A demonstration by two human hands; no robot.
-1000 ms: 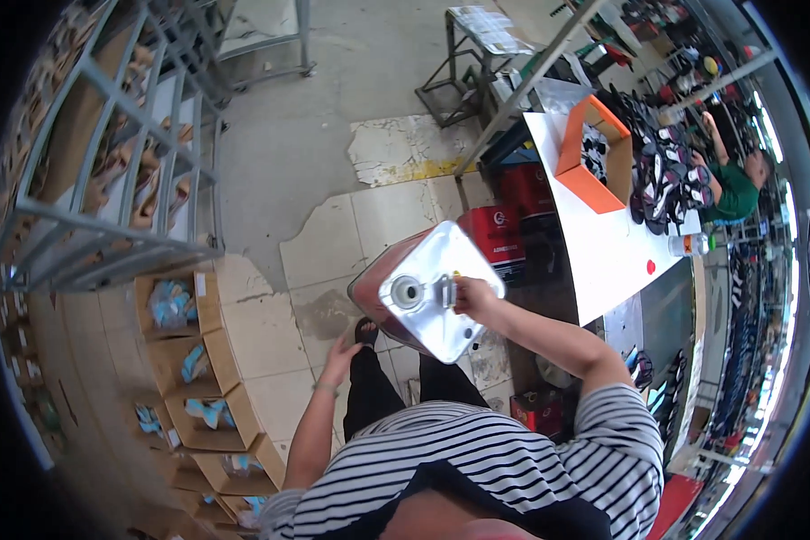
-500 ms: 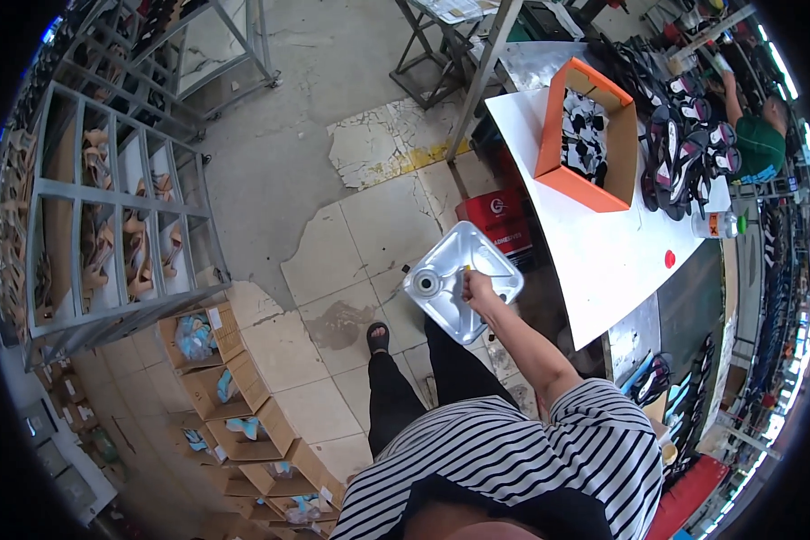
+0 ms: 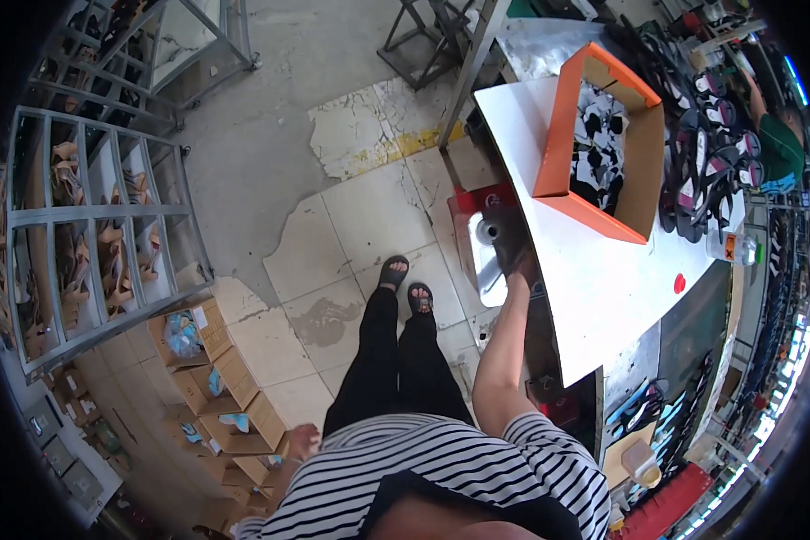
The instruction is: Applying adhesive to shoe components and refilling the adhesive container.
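My right arm reaches down beside the white table. At its end my right hand is closed at the top of a square silvery metal can with a round spout. The can is low by the table's left edge, partly under it and in shadow; the fingers and handle are mostly dark there. A red container stands just beyond the can. My left hand hangs by my left side, fingers loosely apart, holding nothing I can see.
On the table stand an orange box of black-and-white pieces, several dark sandals and a bottle. Left are a metal shoe rack and cardboard boxes. A person in green is at the far right.
My right hand has carried the can from in front of me to the right, down beside and partly under the table. My feet are now together, and my left hand has come into view.
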